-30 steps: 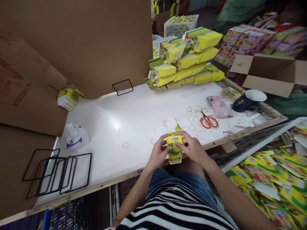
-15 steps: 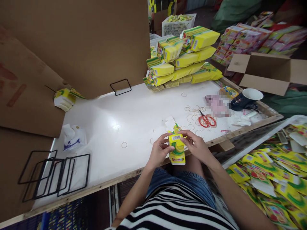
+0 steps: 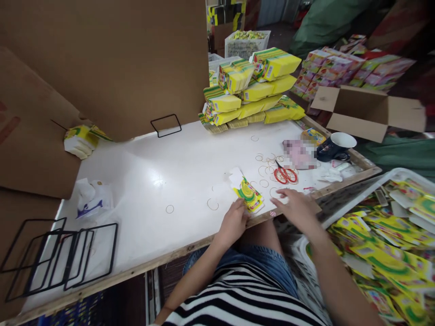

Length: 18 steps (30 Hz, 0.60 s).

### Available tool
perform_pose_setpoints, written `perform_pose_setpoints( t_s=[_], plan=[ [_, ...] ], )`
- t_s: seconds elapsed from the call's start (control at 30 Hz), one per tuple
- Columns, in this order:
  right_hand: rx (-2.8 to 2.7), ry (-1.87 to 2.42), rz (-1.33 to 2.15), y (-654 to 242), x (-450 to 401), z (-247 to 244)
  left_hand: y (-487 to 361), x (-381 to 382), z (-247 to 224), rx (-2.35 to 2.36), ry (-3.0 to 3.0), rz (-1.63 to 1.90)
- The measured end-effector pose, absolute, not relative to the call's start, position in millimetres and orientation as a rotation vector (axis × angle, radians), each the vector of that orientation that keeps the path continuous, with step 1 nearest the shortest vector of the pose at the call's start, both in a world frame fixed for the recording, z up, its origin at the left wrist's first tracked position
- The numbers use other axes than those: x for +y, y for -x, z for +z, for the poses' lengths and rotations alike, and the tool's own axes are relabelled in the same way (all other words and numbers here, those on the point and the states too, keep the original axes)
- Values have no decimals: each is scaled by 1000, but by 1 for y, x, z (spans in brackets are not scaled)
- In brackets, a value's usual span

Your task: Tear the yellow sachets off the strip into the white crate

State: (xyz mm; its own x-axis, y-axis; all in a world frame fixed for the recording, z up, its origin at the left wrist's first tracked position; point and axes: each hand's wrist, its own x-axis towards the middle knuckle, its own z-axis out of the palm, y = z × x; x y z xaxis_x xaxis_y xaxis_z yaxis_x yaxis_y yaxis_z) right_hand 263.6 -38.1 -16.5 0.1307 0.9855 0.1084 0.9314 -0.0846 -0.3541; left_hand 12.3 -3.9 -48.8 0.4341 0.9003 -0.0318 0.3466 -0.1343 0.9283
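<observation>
Your left hand point(image 3: 234, 222) is at the worktop's front edge, its fingers bent against the near left end of the yellow carton point(image 3: 249, 194); you can't tell from this view whether they grip it or only rest on it. The carton lies on the worktop point(image 3: 136, 181), printed side up, with its white flap pointing away from you. Your right hand point(image 3: 296, 209) is open, its fingers spread, to the right of the carton and apart from it, near the wooden edge; it looks slightly blurred. Beyond that hand you have the red-handled scissors point(image 3: 285, 175) among loose rubber bands point(image 3: 268, 183), with the dark mug point(image 3: 328, 151) farther right. Stacked yellow cartons point(image 3: 282, 65) stand at the back, the tissue pack point(image 3: 90, 203) sits to your left, and the white bin point(image 3: 355, 201) on your right holds more yellow cartons.
</observation>
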Motion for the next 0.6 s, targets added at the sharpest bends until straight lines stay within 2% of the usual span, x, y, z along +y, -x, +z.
perform_pose_setpoints(
  t_s=[0.17,0.43,0.6],
  plan=[
    [-1694,2178,416,-191,12,-62,-13,-8,-54,1085,-1863,636],
    [-1610,2179,438,-179,14,-72,-12,-8,-47,1126,-2021,460],
    [-1485,2163,477,-180,15,-76,-12,-8,-45,1118,-1969,469]
  ],
)
